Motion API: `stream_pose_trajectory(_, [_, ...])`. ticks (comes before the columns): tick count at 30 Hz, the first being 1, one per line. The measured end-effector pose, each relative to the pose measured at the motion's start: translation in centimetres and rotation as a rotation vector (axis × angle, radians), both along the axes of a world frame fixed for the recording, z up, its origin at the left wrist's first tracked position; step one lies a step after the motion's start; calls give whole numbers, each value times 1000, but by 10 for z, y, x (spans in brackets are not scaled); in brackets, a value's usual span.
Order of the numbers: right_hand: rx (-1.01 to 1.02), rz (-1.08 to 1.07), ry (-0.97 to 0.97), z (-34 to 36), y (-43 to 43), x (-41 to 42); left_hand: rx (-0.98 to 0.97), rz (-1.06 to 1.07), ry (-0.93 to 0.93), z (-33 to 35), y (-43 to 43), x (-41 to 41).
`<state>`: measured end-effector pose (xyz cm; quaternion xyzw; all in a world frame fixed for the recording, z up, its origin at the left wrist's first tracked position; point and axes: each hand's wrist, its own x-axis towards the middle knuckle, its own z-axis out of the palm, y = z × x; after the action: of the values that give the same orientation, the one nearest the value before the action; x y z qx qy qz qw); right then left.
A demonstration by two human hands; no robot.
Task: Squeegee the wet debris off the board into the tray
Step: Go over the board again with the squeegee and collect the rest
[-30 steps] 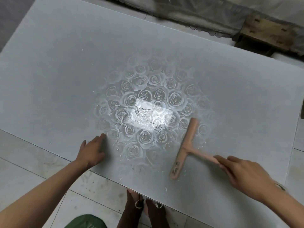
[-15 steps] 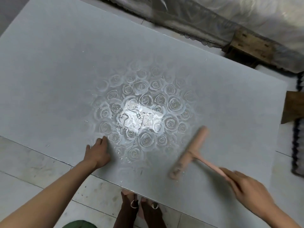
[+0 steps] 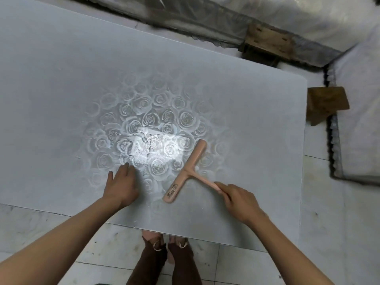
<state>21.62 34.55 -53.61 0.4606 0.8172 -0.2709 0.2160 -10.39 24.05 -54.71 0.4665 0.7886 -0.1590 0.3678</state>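
lying flat — squeegee (image 3: 185,170) blade running near-left to far-right.

Nothing here can be read. The only lettering is a dark printed mark (image 3: 172,190) on the pink squeegee (image 3: 186,171), on the crossbar near its end closest to the person. It is too small and blurred to make out.

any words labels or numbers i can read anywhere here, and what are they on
Dark printed marking on the near end of the pink squeegee: too small and blurred to read.
On the board: only a rose pattern, no text.
Nothing else in view carries readable writing.
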Motion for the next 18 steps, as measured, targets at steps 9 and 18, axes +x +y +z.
stream_pose_trajectory(9, [31, -19, -108, 21, 8, 96, 38, -42, 13, -10, -8, 22])
stream_pose_trajectory(18, [120, 260, 44, 12, 53, -19, 20, 190, 115, -6, -21, 27])
